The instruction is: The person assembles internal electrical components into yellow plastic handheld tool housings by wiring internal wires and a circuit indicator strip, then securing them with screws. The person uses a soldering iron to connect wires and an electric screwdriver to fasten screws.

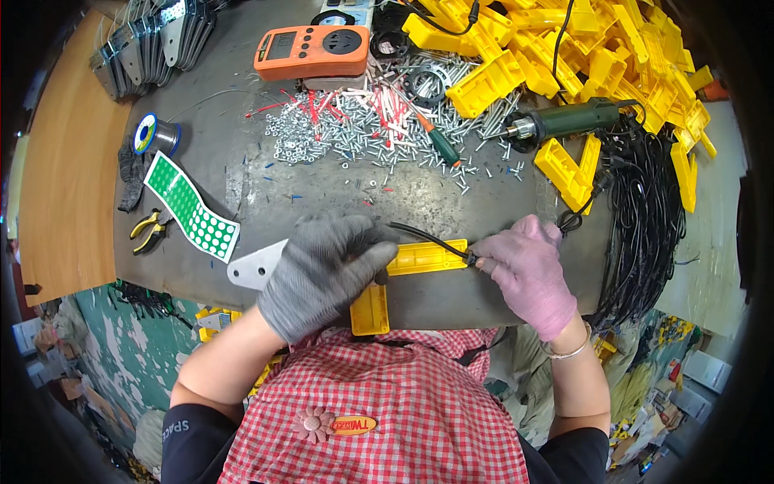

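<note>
The yellow casing (431, 256) is L-shaped, one ribbed, hollow arm pointing right, the other toward the near side. A black cord (423, 235) curves down to its right end. Left lies a grey metal plate (254, 266), round-ended, holed, partly hidden.

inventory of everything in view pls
workbench: 1, dark grey, centre
yellow casing: 1, yellow, between hands
black cable: 1, black, at right hand
metal plate: 1, silver, by left hand
loose casings: many, yellow, back right
cable bundle: 1, black, right
power tool: 1, green, right
screwdriver: 1, green-orange, on screws
screws: many, silver, back centre
meter: 1, orange, back centre
metal brackets: several, grey, back left
wire spool: 1, white-blue, left
sticker sheet: 1, green-white, left
pliers: 1, yellow-black, left
apron: 1, red-white checked, front
left hand: 1, grey-gloved, centre
right hand: 1, pink-gloved, centre right
</note>
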